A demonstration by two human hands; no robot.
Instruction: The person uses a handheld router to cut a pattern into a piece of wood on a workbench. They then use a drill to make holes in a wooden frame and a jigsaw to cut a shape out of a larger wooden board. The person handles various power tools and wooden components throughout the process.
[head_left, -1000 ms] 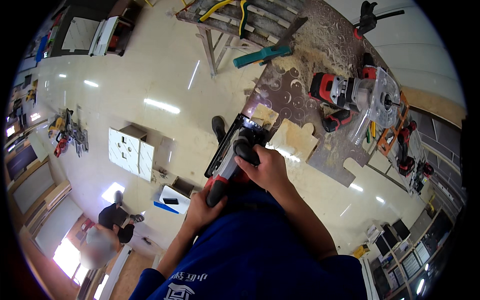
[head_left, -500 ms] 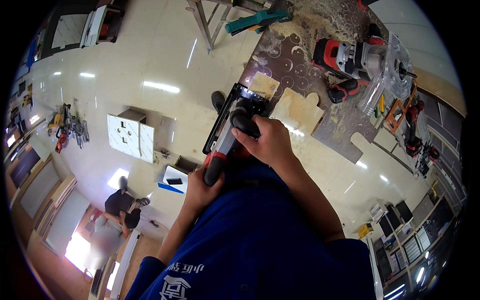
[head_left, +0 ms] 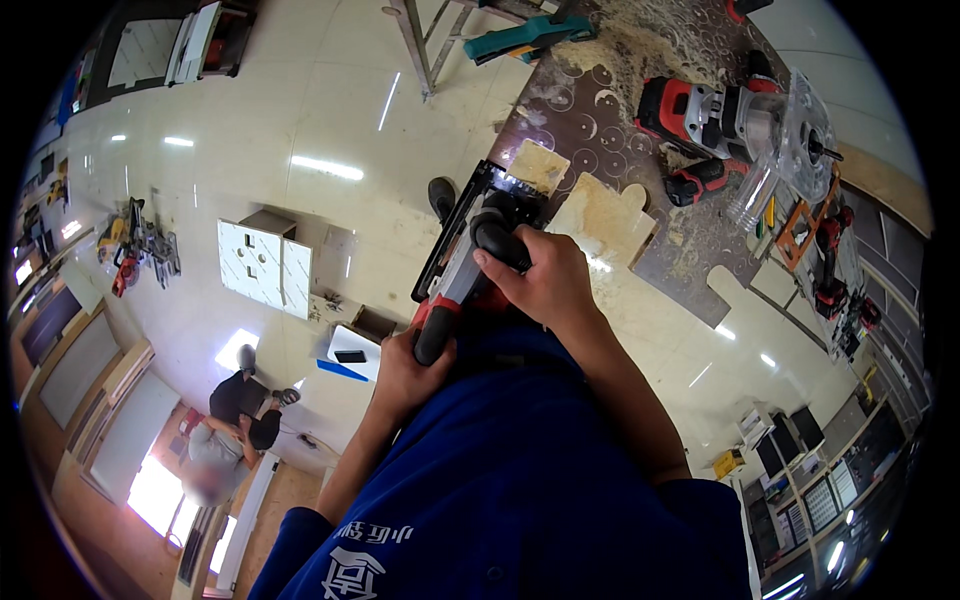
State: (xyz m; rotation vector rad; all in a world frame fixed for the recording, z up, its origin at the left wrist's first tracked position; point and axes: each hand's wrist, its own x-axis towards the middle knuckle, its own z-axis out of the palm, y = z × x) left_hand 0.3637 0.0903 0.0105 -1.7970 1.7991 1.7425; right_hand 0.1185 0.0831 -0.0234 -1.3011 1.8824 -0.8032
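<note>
Close to my body I hold a two-handled power tool (head_left: 463, 262), red, grey and black, with a long black plate along its left side; its exact kind I cannot make out. My left hand (head_left: 412, 372) is wrapped round its black rear handle. Around the curved black front grip my right hand (head_left: 548, 275) is closed. The tool's front end lies over the near left edge of a brown workbench (head_left: 690, 265), beside a small tan board piece (head_left: 540, 165). A larger tan board (head_left: 605, 218) with a rounded tab lies to its right. The tool's underside is hidden.
On the bench are sawdust (head_left: 625, 55), a red and black power tool with a clear plastic guard (head_left: 735, 125) and a teal tool (head_left: 525, 38). A white panelled cabinet (head_left: 262, 265) stands on the floor at left. A person (head_left: 225, 435) sits at lower left.
The view has shifted slightly, so the bench and tools sit a little further right. Both hands keep their grip on the power tool.
</note>
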